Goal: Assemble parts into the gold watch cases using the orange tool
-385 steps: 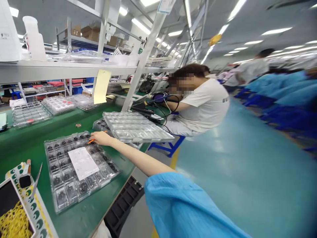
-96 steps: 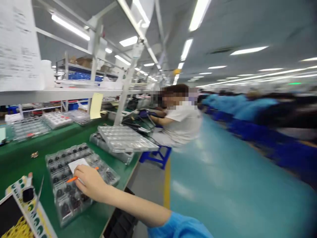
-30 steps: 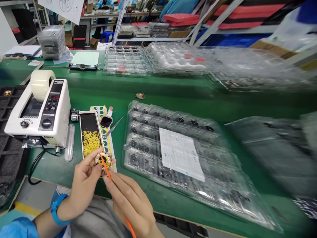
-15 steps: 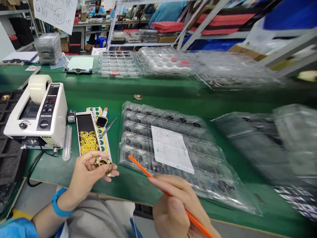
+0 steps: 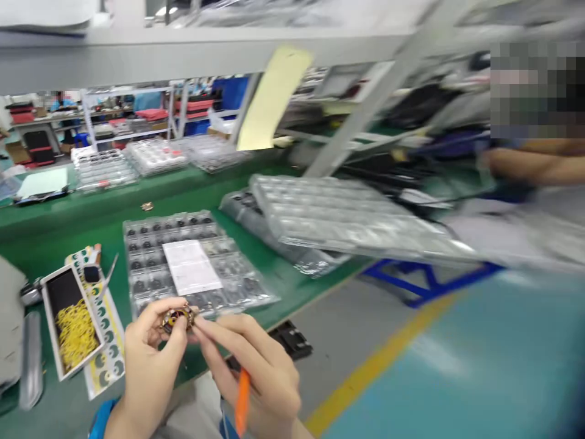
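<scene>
My left hand (image 5: pixel 155 353) pinches a small round watch case (image 5: pixel 176 318) with a gold-coloured edge and a yellow ring inside, thumb on its face. My right hand (image 5: pixel 256 360) is up against it, thumb and fingertips at the right side of the case. An orange stick (image 5: pixel 243 396) is tucked in the right hand and points down; its other end is hidden by the fingers. On the left lies a white-edged box (image 5: pixel 50 338) with a heap of yellow rings (image 5: pixel 75 335). A smartwatch (image 5: pixel 91 273) and tweezers (image 5: pixel 109 274) lie beside the box.
Behind my hands is a clear compartment tray (image 5: pixel 146 268) of dark parts, a paper sheet (image 5: pixel 192 266) on top. More trays (image 5: pixel 347 213) are stacked at right. A shelf post (image 5: pixel 365 97) slants above them. A person's arm (image 5: pixel 534 166) shows at far right.
The view has swung to the right. My right hand has come over to the watch case in my left hand, and the orange stick has turned from pointing forward to hanging down.
</scene>
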Tool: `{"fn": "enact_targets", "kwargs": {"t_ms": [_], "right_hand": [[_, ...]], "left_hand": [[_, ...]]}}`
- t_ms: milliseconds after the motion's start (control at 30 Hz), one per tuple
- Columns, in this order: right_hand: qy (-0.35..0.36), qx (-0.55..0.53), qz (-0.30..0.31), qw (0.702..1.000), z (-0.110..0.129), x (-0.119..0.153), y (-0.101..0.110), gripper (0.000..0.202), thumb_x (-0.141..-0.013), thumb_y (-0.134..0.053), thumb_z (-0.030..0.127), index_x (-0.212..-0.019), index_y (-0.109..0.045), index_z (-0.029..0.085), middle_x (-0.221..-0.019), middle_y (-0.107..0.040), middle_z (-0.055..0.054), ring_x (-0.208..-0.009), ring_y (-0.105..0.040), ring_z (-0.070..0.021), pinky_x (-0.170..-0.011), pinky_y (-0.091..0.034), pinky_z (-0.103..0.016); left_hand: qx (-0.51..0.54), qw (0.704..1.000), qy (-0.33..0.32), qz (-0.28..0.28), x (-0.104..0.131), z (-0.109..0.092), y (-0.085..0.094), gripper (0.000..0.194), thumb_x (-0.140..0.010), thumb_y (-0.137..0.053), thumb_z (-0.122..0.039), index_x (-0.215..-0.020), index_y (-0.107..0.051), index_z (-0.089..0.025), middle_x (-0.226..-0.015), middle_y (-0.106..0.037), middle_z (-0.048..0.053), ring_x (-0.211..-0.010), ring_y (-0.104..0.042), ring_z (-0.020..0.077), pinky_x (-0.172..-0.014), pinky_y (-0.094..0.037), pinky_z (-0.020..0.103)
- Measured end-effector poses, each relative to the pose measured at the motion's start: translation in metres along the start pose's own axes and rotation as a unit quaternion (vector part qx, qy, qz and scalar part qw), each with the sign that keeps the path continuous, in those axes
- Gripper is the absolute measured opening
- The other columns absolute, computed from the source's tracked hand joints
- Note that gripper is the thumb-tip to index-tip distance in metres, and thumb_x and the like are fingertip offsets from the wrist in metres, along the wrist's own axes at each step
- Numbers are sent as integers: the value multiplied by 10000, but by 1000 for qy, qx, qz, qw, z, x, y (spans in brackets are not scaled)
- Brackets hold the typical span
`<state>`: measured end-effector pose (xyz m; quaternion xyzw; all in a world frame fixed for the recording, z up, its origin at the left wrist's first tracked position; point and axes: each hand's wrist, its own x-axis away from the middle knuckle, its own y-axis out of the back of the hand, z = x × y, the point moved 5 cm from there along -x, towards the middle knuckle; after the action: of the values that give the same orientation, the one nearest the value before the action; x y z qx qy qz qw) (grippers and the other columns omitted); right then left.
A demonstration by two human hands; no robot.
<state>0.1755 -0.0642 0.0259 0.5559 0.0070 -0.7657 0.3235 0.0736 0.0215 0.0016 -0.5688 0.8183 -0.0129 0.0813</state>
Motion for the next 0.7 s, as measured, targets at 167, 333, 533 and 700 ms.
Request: {"fn": "enact_targets", "kwargs": {"t_ms": [167, 333, 533, 700], "right_hand": [[-62, 44, -38, 996, -26, 2, 18, 132, -923, -589, 65, -980, -641, 173, -817, -685, -51, -703, -658, -147, -619, -551, -247], [-148, 3, -50, 988, -45, 13, 26, 112, -924, -590, 93, -945, -657, 180, -833, -678, -49, -724, -660, -145, -634, -548, -247], [-203, -47, -54, 977, -63, 7, 27, 145, -865, -570, 80, -796, -641, 186, -755, -646, -12, -684, -628, -130, -634, -502, -222], [-146, 3, -64, 987, -48, 1, 47, 116, -810, -556, 103, -747, -588, 195, -705, -631, 7, -636, -597, -115, -616, -479, -205]], "left_hand": [[-66, 996, -30, 59, 2, 9, -36, 250, -821, -653, -196, -1057, -734, -215, -1013, -788, 52, -883, -764, 201, -725, -623, 201], [-198, 970, -116, 81, 3, 20, -49, 333, -862, -580, -223, -1170, -706, -205, -1129, -765, 72, -932, -762, 225, -795, -632, 256], [-267, 942, -172, 111, -3, 31, -55, 365, -919, -543, -284, -1251, -670, -202, -1181, -747, 65, -913, -768, 221, -843, -618, 262], [-231, 948, -192, 107, 6, 39, -52, 362, -906, -604, -332, -1256, -676, -278, -1211, -735, 25, -961, -757, 240, -868, -617, 271]]}}
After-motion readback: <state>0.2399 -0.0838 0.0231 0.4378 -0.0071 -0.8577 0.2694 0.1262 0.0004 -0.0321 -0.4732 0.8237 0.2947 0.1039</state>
